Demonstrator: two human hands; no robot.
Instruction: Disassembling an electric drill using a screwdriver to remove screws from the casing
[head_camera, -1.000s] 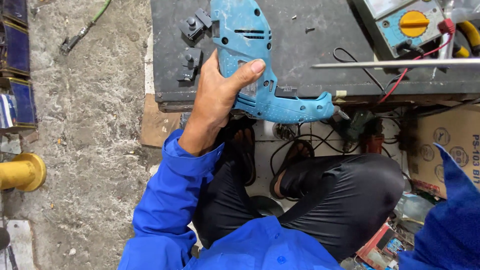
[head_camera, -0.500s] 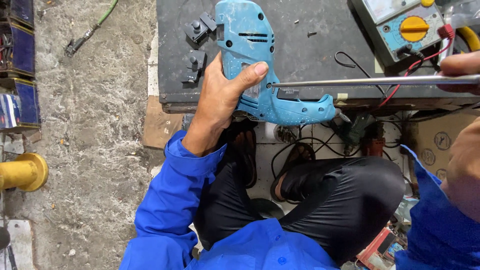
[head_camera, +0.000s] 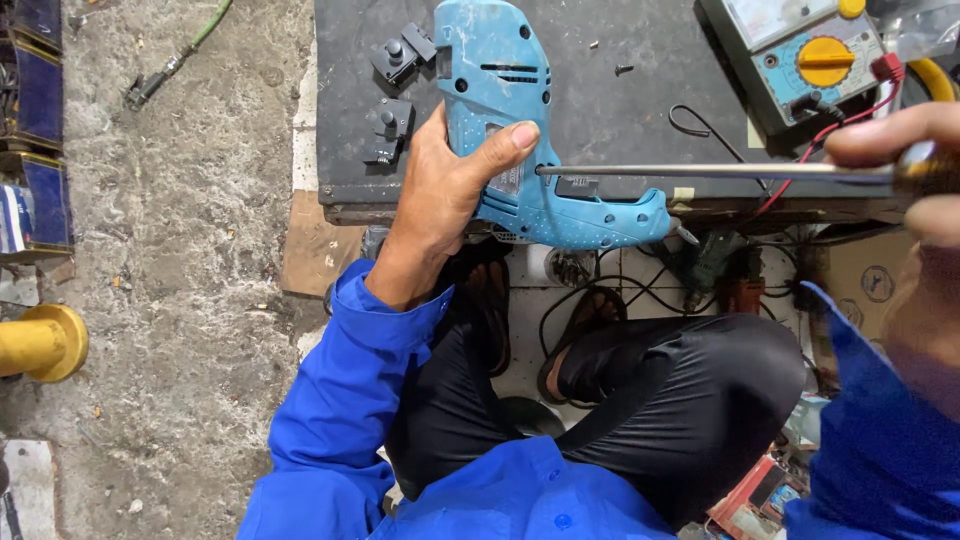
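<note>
Drill (head_camera: 500, 90) gripped by left hand (head_camera: 445, 190); right hand (head_camera: 900, 150) fingers pinch screwdriver (head_camera: 700, 171).

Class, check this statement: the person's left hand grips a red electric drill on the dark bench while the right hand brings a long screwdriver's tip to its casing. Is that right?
Not quite: the electric drill is blue, not red, as the head view shows. The rest stands: the left hand grips it on the dark bench, and the right hand brings the long screwdriver tip to its casing.
</note>
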